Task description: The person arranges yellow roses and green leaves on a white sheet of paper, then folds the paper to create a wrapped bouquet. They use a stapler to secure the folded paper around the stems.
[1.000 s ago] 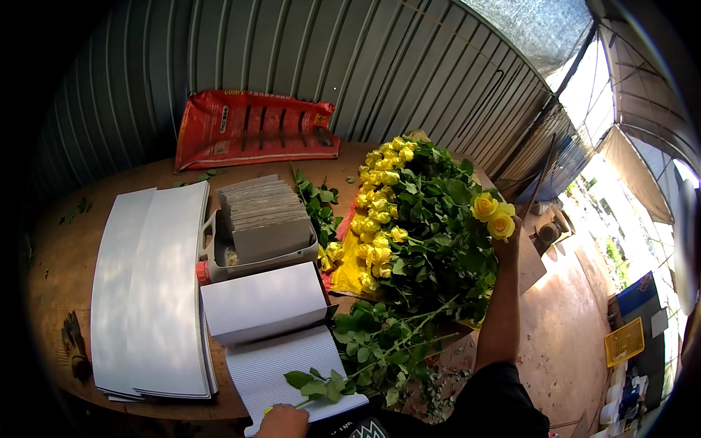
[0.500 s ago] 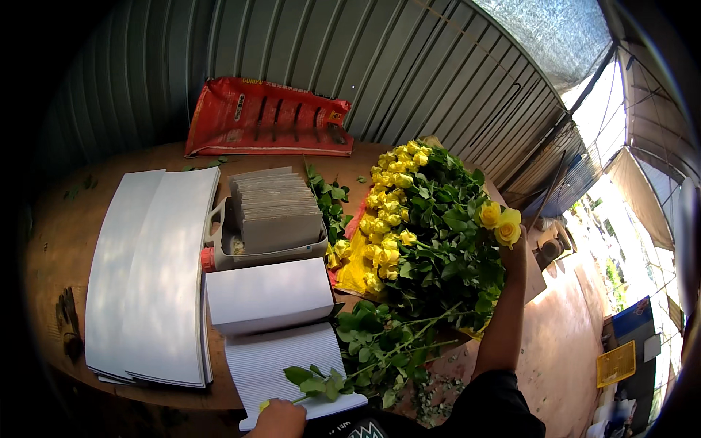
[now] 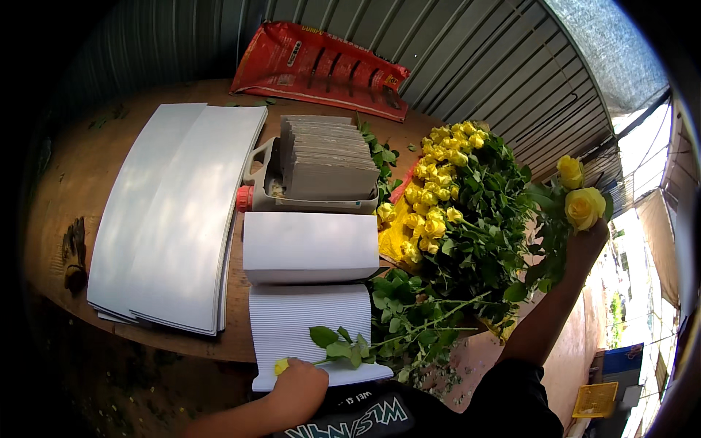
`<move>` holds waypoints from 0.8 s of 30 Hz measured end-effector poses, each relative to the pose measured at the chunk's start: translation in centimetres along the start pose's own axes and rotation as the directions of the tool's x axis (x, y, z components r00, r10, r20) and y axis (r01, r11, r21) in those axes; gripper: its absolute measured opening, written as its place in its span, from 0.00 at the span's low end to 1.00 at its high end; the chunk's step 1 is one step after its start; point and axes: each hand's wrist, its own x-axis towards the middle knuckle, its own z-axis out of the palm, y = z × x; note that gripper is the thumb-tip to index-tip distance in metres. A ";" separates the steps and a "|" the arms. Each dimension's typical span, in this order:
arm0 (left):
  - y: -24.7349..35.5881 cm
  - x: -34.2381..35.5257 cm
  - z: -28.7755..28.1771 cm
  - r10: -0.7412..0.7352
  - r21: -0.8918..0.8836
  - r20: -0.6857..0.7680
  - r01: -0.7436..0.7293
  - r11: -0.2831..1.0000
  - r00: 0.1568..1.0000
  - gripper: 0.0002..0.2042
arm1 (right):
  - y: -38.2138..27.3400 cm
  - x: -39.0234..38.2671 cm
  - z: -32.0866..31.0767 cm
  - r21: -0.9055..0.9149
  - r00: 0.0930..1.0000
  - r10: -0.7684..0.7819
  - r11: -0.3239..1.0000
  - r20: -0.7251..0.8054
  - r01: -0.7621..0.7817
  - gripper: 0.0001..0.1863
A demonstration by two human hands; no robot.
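My left hand [image 3: 301,385] is closed round the neck of a yellow rose [image 3: 281,366], whose leafy stem reaches right over a ridged white sheet [image 3: 310,310]. Off to the right, my right hand [image 3: 590,235] grips yellow roses [image 3: 585,209] held up beside the heap; two blooms show above the fingers and leaves hang below them. The large heap of yellow roses [image 3: 434,223] lies with its blooms to the left and dark green foliage to the right. Loose leafy stems [image 3: 416,328] rest between the ridged sheet and the heap.
Stacked white sheets [image 3: 171,219] cover the table's [image 3: 66,175] left part, beside a dark glove [image 3: 74,255]. A cut-open jug [image 3: 321,204] holds grey cardboard pieces [image 3: 328,160], behind a folded white sheet [image 3: 310,244]. A red bag [image 3: 321,69] lies against the corrugated wall.
My right hand has lifted the roses up and right, away from the heap. My left hand keeps its hold on its rose. The whole view has shifted and tilted.
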 end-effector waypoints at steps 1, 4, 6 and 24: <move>0.0 -0.4 0.3 -0.044 -0.010 -0.031 0.044 0.999 0.999 0.07 | -3.1 -0.9 1.5 0.141 0.989 0.000 0.990 0.147 -0.021 0.13; -0.2 -0.2 1.9 -0.043 0.100 -0.092 0.053 0.994 0.995 0.06 | -13.0 -5.0 1.9 0.314 0.801 -0.143 0.947 0.582 -0.059 0.13; 0.8 -0.2 1.3 -0.169 0.040 -0.141 0.176 0.984 0.975 0.06 | -16.1 -9.7 3.3 0.559 0.537 -0.387 0.805 0.749 -0.200 0.15; 2.1 -0.1 3.6 -0.263 0.170 -0.401 0.353 0.920 0.878 0.14 | -23.3 -23.0 11.2 0.393 -0.301 -0.646 0.703 0.701 -0.594 0.08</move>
